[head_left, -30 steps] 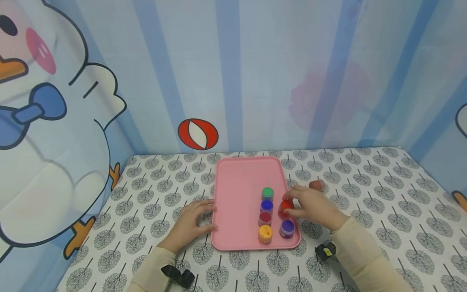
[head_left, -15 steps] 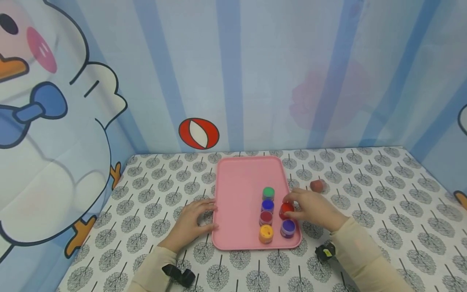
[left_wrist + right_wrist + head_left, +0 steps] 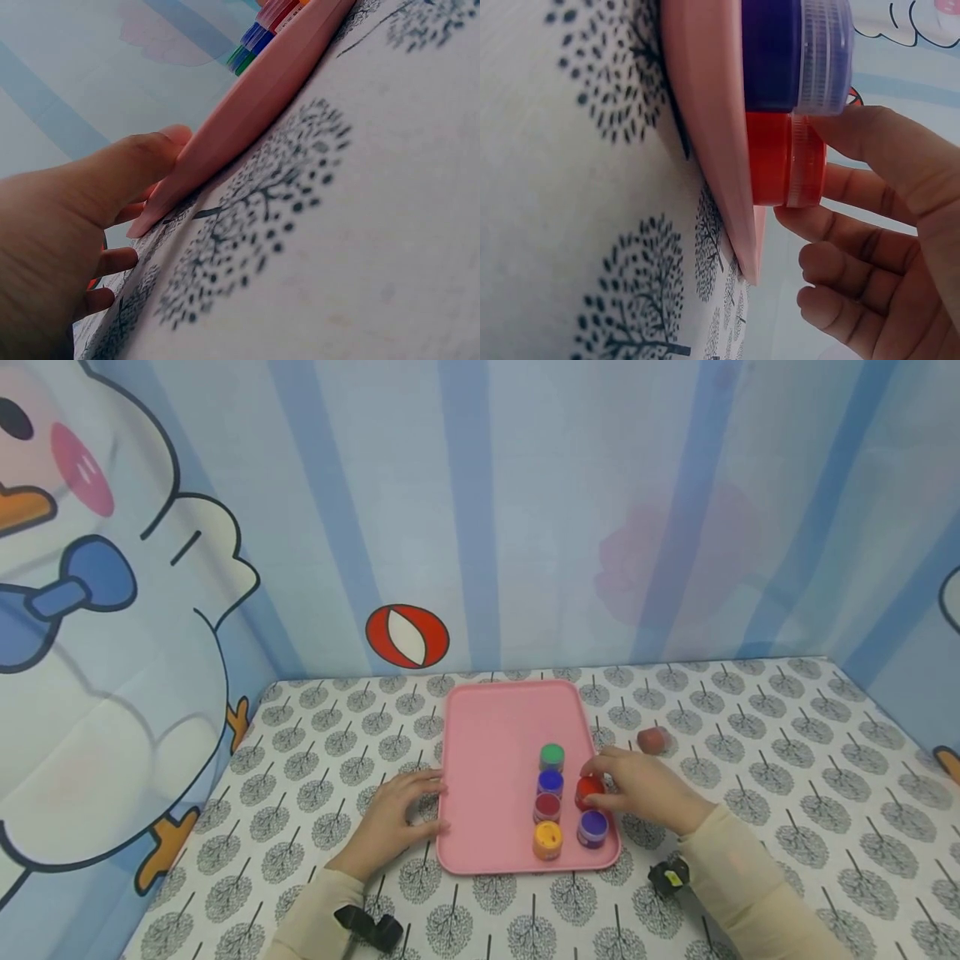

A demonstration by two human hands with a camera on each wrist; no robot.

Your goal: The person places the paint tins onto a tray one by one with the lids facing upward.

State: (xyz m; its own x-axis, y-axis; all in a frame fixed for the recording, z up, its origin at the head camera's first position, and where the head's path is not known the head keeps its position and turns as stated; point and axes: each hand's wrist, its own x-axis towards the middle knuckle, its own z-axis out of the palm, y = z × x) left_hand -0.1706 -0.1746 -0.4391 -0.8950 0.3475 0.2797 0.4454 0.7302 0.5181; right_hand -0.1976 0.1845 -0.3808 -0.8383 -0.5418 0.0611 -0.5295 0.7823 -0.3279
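My right hand [image 3: 641, 785] pinches a red paint jar [image 3: 587, 795] by its lid, between thumb and fingers, at the right side of a pink tray [image 3: 483, 752]. In the right wrist view the red jar [image 3: 772, 161] sits upright on the tray beside a purple jar [image 3: 772, 56]. Left of them stands a column of jars: green [image 3: 552, 754], blue [image 3: 550, 782], dark red [image 3: 547, 808] and yellow [image 3: 547, 839]. My left hand [image 3: 390, 818] rests with spread, relaxed fingers at the tray's left edge; its thumb [image 3: 176, 139] touches the rim in the left wrist view.
A small reddish jar [image 3: 652, 741] lies on the tree-patterned tablecloth [image 3: 750, 760], right of the tray and beyond my right hand. Behind the table hangs a blue striped curtain [image 3: 540, 527] with a cartoon bird on its left part.
Both hands and the jars stay practically where they were. Only the head view shifts slightly; my right fingers remain on the red jar.
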